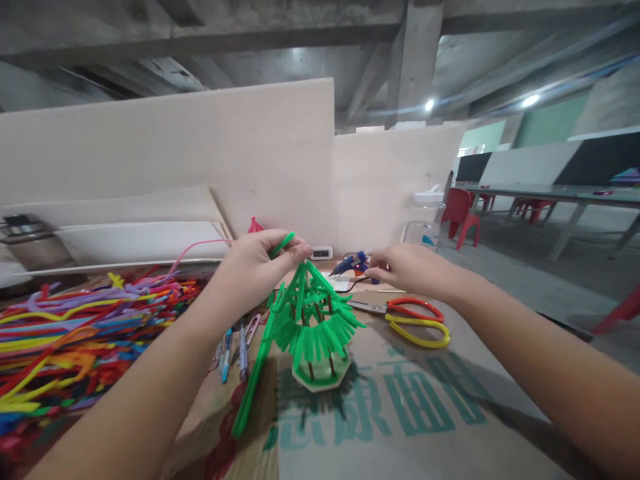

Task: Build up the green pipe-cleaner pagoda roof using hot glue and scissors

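Observation:
A small green pavilion model [320,333] with a fringed roof of pipe cleaners, brown posts and an octagonal base stands on the cardboard. My left hand [267,263] is closed at its peak, pinching a green pipe cleaner [283,245] whose end sticks up between the fingers. Farther back on the right, my right hand [403,263] has its thumb and fingers curled at the rear of a blue glue gun [351,263]; its grip is partly hidden. Scissors [417,320] with red and yellow handles lie below that hand. Long green pipe cleaners [255,383] lie left of the model.
A large heap of coloured pipe cleaners [95,333] covers the left side. Pens [243,353] lie between heap and model. A lidded clear jar [425,217] stands at the back right, before white boards [250,153]. Beyond are a red chair [459,212] and tables.

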The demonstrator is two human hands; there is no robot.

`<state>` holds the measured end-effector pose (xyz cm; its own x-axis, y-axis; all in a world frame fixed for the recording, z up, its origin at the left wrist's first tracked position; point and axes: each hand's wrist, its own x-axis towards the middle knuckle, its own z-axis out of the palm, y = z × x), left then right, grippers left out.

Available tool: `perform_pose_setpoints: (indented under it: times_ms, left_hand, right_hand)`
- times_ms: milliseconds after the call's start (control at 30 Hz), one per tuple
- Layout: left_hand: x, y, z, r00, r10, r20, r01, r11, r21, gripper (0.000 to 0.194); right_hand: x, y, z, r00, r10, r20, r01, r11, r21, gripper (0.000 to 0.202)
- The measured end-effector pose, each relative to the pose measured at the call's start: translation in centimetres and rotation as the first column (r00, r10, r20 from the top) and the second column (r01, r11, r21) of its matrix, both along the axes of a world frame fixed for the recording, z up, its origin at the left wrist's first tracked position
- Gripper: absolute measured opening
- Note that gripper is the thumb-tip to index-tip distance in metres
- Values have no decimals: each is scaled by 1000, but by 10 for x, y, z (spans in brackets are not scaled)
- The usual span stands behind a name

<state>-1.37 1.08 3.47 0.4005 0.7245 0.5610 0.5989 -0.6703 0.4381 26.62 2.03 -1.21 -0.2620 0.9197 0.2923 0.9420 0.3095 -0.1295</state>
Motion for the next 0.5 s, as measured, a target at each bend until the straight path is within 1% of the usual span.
perform_pose_setpoints:
  times_ms: [67,133,267,367,500]
  left_hand:
    - [1,1,-3,1000,-5,-12,4,1000,-30,40]
    - [1,1,-5,1000,-27,-12,27,998,-53,40]
    - [2,-1,-4,996,-85,8,85,993,-80,36]
    - [3,-3,-2,995,-93,24,95,991,-95,32]
    - [7,-7,-1,993,-102,66,107,991,-81,26]
  right_hand:
    - [13,21,-16,998,-56,-40,54,998,-29,31]
    - [23,38,-34,993,-80,-85,77,996,-43,35]
    - [31,61,-65,980,-102,-170,89,993,-83,46]
    - [32,73,-79,968,-112,-224,90,990,-107,50]
    - [27,90,-87,952,-100,-291,62,988,-139,48]
